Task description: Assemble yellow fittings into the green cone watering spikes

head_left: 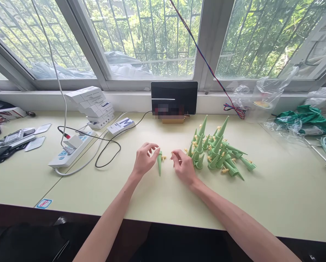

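Note:
My left hand (144, 158) pinches the wide top of a green plastic cone spike (159, 163), whose tip points toward me. A small yellow knob sticks out of the spike's side. My right hand (182, 165) hovers just right of it, fingers curled in a pinch close to that knob; whether it holds anything is hidden. Right of my right hand lies a pile of several green cone spikes (217, 153) with yellow knobs, some upright, some lying flat.
A dark tablet (174, 98) leans against the window sill behind the pile. A white power strip (71, 149) with black and white cables, stacked white boxes (93, 105) and phones (14, 138) lie at left. Plastic bags (272, 94) and green material (307, 118) lie at right.

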Demonstrator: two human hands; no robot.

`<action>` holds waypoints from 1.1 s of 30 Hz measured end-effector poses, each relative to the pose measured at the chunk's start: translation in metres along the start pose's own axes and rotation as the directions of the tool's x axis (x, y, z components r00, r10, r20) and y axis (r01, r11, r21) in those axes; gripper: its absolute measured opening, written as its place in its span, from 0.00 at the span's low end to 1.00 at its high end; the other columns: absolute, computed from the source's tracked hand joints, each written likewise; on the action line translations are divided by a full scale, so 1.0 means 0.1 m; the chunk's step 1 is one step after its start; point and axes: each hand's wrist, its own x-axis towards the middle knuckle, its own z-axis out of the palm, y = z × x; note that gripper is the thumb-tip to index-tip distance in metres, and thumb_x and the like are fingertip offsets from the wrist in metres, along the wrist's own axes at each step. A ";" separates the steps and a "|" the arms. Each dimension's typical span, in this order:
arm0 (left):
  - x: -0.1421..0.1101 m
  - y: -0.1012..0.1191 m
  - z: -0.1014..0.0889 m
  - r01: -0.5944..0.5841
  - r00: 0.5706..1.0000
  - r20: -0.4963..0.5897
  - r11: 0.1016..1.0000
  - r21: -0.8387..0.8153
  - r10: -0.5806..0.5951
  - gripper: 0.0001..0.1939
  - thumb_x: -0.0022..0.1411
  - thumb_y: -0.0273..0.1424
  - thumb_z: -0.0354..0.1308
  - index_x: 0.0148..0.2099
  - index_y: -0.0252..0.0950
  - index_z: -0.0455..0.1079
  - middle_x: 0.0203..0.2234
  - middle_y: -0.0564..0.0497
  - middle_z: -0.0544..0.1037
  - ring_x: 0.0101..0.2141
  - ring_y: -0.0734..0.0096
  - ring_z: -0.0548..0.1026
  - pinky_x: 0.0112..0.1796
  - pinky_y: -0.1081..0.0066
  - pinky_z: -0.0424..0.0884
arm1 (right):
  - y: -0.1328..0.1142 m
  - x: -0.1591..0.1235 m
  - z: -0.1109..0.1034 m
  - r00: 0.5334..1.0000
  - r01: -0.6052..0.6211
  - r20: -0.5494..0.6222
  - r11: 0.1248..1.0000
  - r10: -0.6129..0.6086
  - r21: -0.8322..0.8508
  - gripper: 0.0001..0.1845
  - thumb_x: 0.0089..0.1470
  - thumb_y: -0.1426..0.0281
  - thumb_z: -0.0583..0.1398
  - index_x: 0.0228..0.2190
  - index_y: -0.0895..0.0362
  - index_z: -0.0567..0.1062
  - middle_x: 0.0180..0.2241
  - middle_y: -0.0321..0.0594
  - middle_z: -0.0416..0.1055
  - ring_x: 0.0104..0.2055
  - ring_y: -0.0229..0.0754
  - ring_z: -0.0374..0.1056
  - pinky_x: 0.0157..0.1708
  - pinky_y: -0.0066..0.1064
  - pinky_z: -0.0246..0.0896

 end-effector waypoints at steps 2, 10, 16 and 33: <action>0.00 -0.04 0.01 0.020 0.999 0.034 0.996 0.082 -0.023 0.12 0.61 0.40 0.56 0.39 0.38 0.75 0.33 0.49 0.74 0.30 0.69 0.71 0.31 0.70 0.68 | 0.00 0.00 0.00 1.000 -0.001 0.000 1.000 0.001 0.002 0.11 0.64 0.65 0.50 0.37 0.56 0.70 0.30 0.39 0.71 0.25 0.37 0.64 0.25 0.27 0.61; -0.02 -0.11 0.06 0.072 0.987 0.132 0.989 0.127 -0.089 0.12 0.59 0.41 0.57 0.37 0.38 0.74 0.33 0.49 0.72 0.27 0.70 0.70 0.34 0.67 0.68 | -0.03 0.01 -0.01 0.999 0.022 -0.033 0.999 -0.024 -0.034 0.11 0.63 0.65 0.52 0.35 0.56 0.72 0.33 0.41 0.73 0.27 0.38 0.65 0.25 0.29 0.60; -0.02 -0.12 0.08 0.072 0.983 0.166 0.996 0.045 -0.078 0.11 0.61 0.39 0.55 0.36 0.37 0.72 0.35 0.48 0.73 0.27 0.71 0.72 0.34 0.68 0.70 | -0.02 0.01 -0.01 0.998 0.030 -0.047 0.998 -0.032 -0.047 0.10 0.62 0.65 0.53 0.35 0.56 0.72 0.34 0.40 0.73 0.28 0.38 0.66 0.26 0.29 0.61; 0.00 -0.03 0.06 0.241 0.960 0.204 0.939 -0.247 -0.193 0.13 0.59 0.42 0.58 0.38 0.37 0.68 0.34 0.50 0.74 0.22 0.75 0.73 0.21 0.76 0.70 | 0.01 0.00 -0.01 0.998 0.035 -0.043 0.999 -0.036 -0.012 0.09 0.61 0.66 0.55 0.38 0.55 0.74 0.35 0.41 0.72 0.30 0.39 0.68 0.27 0.29 0.65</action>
